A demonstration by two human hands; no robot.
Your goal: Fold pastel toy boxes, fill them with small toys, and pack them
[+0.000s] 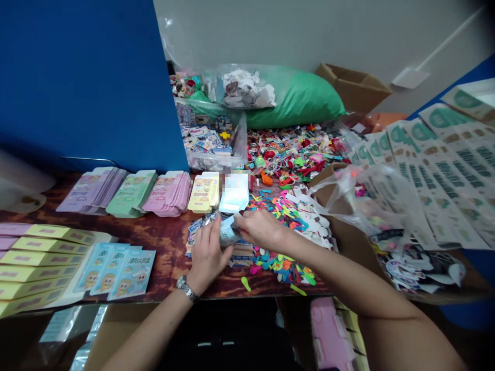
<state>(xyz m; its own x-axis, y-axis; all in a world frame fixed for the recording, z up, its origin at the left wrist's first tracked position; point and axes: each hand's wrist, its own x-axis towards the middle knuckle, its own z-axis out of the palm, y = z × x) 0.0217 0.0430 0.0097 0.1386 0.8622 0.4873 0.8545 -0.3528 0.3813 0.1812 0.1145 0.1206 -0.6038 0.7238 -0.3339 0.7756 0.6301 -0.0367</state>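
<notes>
A small light blue box (228, 233) is held between my two hands over the middle of the table. My left hand (209, 250), with a watch at the wrist, grips its left side, thumb below. My right hand (261, 228) is closed at the box's upper right end, with something dark at the fingertips that is too small to name. Under the hands lie printed cards (242, 253). Just behind stands a stack of light blue flat boxes (234, 198), partly blurred. Small colourful plastic pieces (270, 211) are spread beside my right hand.
Purple (88, 190), green (129, 195), pink (167, 193) and yellow box stacks (204, 193) line the back left. Finished-looking blue boxes (133, 273) and yellow boxes (42, 268) lie front left. A green bag (297, 98), a cardboard box (353, 87) and printed sheets (444, 165) stand behind and right.
</notes>
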